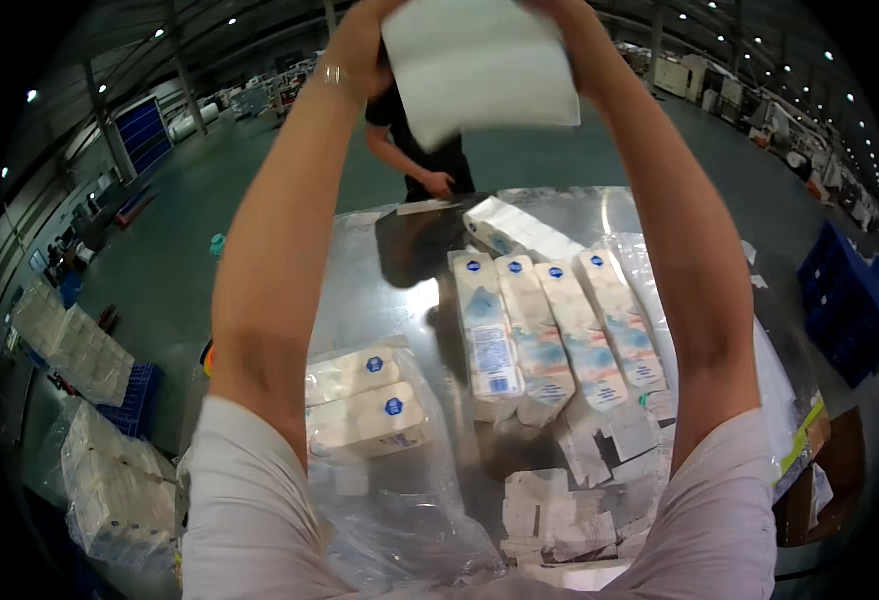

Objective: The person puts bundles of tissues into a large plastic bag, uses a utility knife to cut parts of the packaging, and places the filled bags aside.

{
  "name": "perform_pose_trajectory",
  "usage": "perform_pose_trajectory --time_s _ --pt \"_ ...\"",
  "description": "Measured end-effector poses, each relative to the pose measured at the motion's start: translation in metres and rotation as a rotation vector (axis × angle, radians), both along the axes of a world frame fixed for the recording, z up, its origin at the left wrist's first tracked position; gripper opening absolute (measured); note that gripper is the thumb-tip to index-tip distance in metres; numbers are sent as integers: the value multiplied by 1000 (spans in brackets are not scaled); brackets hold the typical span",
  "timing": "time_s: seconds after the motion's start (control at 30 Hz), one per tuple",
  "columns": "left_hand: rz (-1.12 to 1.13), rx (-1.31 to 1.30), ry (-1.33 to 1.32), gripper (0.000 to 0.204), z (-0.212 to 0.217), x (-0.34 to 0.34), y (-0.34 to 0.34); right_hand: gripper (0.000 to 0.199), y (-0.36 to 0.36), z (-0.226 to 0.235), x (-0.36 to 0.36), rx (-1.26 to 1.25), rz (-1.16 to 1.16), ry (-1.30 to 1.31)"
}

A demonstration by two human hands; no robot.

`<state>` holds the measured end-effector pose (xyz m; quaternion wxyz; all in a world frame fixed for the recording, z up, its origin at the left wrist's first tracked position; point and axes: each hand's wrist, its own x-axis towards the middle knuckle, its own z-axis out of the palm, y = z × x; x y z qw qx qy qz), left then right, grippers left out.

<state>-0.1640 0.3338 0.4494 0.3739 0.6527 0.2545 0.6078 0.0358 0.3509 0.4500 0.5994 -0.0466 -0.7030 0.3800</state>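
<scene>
Both my arms reach up to the top edge of the view, with a white block-shaped pack [485,65] raised between my hands. My left hand [362,55] grips its left side, and a band circles that wrist. On the opposite side is my right hand [575,40]. The fingers are largely cut off by the picture's edge, and the pack is slightly blurred. Below, on a metal table [360,300], several long wrapped packs of paper rolls [535,320] lie side by side. A clear plastic bag [400,500] with two similar packs [365,405] lies at the left.
Across the table stands a person in dark clothes [415,150], a hand near its edge. Small white cartons [550,510] lie at the near right. Wrapped bundles [120,480] stand on the left, blue crates [845,300] on the right, and a brown cardboard box [840,480] at the lower right.
</scene>
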Motion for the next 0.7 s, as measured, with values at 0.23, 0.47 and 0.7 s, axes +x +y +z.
perform_pose_trajectory --time_s 0.23,0.47,0.7 --pt "-40 -699 -395 44 -276 -1 -14 57 38 -292 -14 -529 -294 -313" --pt "-229 -910 -437 54 -360 43 -59 64 -39 -356 55 -838 -220 -261" --pt "141 -626 -5 41 -336 83 -86 47 -92 -263 161 -844 -370 255"
